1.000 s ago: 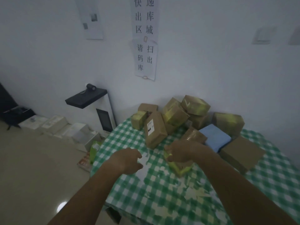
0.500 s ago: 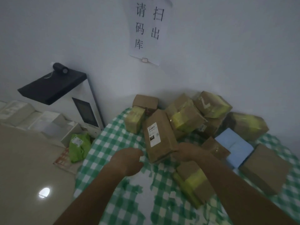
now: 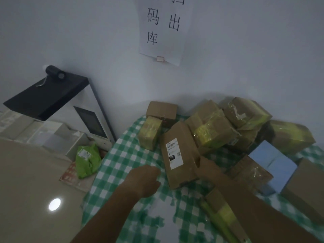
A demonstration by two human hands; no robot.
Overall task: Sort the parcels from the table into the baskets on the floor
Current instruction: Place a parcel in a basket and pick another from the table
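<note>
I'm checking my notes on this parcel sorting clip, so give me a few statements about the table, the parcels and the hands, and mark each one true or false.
1. The right hand is on the tall brown parcel with the white label. True.
2. The left hand holds a parcel. False: it holds nothing, its fingers curled above the green checked tablecloth.
3. A blue parcel lies among the brown ones. True.
4. The green bag lies on the table. False: it lies off the table, low down beside it.
5. The tall labelled parcel lies flat with its label facing down. False: its label faces the camera.
</note>
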